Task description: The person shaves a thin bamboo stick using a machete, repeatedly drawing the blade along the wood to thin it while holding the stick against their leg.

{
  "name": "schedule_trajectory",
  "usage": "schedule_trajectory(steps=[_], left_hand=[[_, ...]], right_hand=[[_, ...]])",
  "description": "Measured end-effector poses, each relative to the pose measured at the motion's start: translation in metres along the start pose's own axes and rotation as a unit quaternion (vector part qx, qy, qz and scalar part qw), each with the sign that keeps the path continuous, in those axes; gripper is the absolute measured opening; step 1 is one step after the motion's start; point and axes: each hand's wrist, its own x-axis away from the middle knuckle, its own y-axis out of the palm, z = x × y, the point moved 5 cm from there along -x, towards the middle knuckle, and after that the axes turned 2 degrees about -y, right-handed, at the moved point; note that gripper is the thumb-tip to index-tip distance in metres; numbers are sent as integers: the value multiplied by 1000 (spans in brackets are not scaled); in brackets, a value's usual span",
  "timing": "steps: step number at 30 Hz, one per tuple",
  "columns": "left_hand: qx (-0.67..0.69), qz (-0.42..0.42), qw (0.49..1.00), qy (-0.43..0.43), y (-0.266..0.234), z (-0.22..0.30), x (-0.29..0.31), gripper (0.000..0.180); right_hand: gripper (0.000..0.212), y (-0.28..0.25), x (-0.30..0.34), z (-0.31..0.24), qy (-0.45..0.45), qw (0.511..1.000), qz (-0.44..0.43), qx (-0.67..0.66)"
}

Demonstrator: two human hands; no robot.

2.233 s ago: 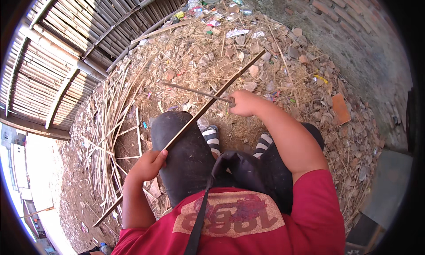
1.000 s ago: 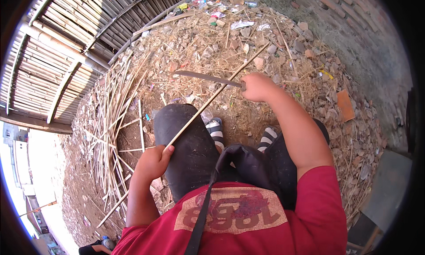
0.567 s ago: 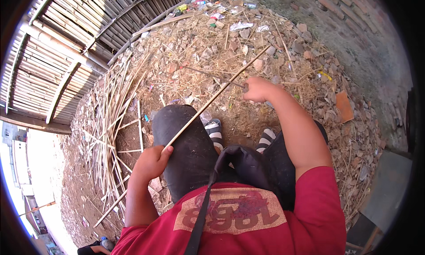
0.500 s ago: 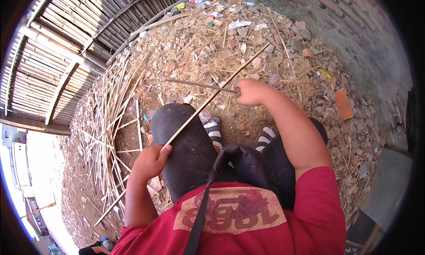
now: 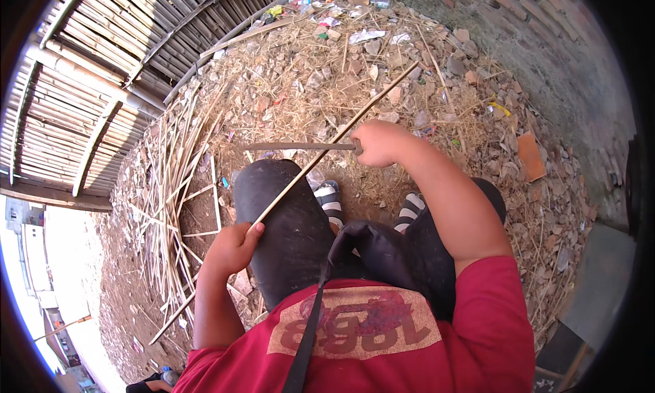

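Note:
My left hand (image 5: 232, 248) is closed round a long, thin bamboo strip (image 5: 368, 108). The strip slants from beside my left forearm, over my left knee, up to the far right. In my right hand (image 5: 381, 144) is a long, narrow knife (image 5: 290, 147), gripped at its handle, with the brownish blade pointing left. That blade crosses the strip beyond my knees; whether its edge is cutting in cannot be seen. Most of the handle is hidden by my fingers.
Loose bamboo strips (image 5: 174, 202) lie in a heap on the left. Rubble, straw and litter cover the ground (image 5: 321, 86). A bamboo-slat panel (image 5: 82, 99) stands at the far left, a brick wall (image 5: 559, 72) at right. A flat orange-brown piece (image 5: 529, 159) lies near it.
My right hand has shifted slightly left and nearer, and the knife has swung from a slant to almost level across the strip. My left hand keeps its grip in nearly the same place.

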Motion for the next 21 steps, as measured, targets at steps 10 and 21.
schedule_trajectory(steps=[10,21], left_hand=[[-1,-27,999,-17,0,-9,-3,60],[32,-29,999,-8,0,-6,-3,60]], right_hand=[[29,0,-6,33,46,999,18,2],[31,-13,1,55,82,995,52,-6]])
